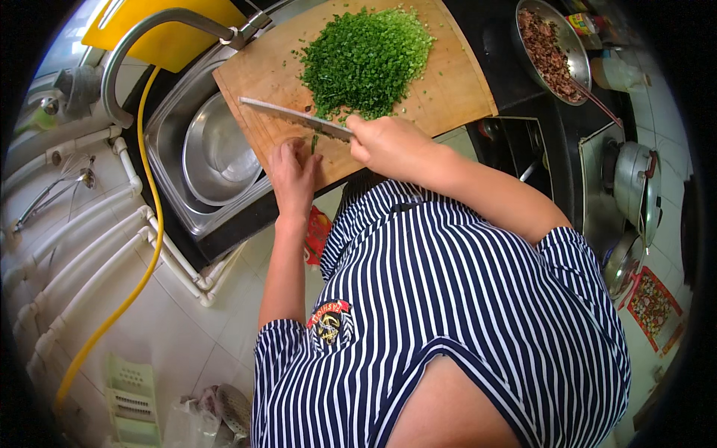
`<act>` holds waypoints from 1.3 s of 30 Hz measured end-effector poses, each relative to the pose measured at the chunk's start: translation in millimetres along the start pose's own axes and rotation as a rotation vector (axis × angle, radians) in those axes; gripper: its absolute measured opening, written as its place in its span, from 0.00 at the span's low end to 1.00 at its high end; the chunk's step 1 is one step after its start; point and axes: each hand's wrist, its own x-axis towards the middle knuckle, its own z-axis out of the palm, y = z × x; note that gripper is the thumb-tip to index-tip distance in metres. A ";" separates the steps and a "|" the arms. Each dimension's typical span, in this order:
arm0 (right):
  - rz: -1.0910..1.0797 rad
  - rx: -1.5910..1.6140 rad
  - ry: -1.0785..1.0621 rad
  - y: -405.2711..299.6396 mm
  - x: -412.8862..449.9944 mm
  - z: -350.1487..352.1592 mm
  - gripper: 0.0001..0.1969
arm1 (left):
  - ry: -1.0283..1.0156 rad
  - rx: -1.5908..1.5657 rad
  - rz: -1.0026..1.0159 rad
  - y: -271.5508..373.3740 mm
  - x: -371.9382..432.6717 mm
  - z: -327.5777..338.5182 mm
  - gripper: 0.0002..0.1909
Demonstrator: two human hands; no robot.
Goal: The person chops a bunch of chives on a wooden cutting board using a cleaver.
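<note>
My right hand (386, 144) grips the handle end of a kitchen knife (291, 116), whose blade points left above the wooden cutting board (459, 84). At the board's near left edge rests my left hand (294, 168), its fingers bent over a thin green piece of scallion (315, 144); whether they pinch it I cannot tell. A large heap of chopped scallions (358, 61) covers the upper middle of the board, dark green at left and paler at right, with loose bits scattered around it.
Left of the board, a steel basin (218, 157) sits in the sink (196, 221) below a curved faucet (112, 67). A yellow hose (151, 224) hangs down at left. At upper right stands a metal bowl (580, 61) of minced meat (540, 50) with chopsticks (596, 101); a pot (633, 173) stands lower.
</note>
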 end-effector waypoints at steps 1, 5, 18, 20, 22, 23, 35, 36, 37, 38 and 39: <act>-0.008 -0.001 -0.006 -1.0 2.2 -2.6 0.09 | 0.007 0.002 -0.008 -6.0 0.8 7.0 0.15; 0.019 0.004 0.066 -3.4 4.6 -15.0 0.09 | 0.055 -0.303 -0.204 -2.6 2.4 17.0 0.13; 0.007 -0.019 -0.003 -18.1 -10.4 -12.7 0.09 | 0.161 -0.204 -0.168 7.3 0.1 15.6 0.12; 0.031 -0.023 -0.005 -13.6 -10.0 -12.0 0.09 | 0.194 -0.233 -0.251 11.2 -0.5 16.4 0.13; 0.051 -0.009 0.011 -10.8 -9.7 -12.1 0.09 | 0.202 0.118 0.019 9.5 -1.6 13.9 0.13; 0.049 -0.009 0.009 -11.9 -9.5 -13.2 0.09 | 0.203 0.119 0.017 9.3 -1.8 14.1 0.13; -0.003 -0.044 -0.023 0.3 -7.5 8.7 0.09 | 0.190 -0.152 -0.073 11.4 -3.4 20.0 0.06; -0.005 -0.043 -0.035 1.6 -7.4 10.0 0.09 | 0.169 -0.187 -0.112 9.3 -6.2 20.2 0.06; -0.006 -0.043 -0.046 1.4 -6.8 10.5 0.09 | 0.147 -0.223 -0.151 7.1 -8.3 20.5 0.06; -0.010 -0.042 -0.050 -0.9 -7.6 10.5 0.09 | 0.149 -0.221 -0.156 4.6 -9.6 20.8 0.06; -0.008 -0.048 -0.047 -6.5 -9.9 6.7 0.09 | 0.153 -0.209 -0.151 5.9 -8.4 19.7 0.06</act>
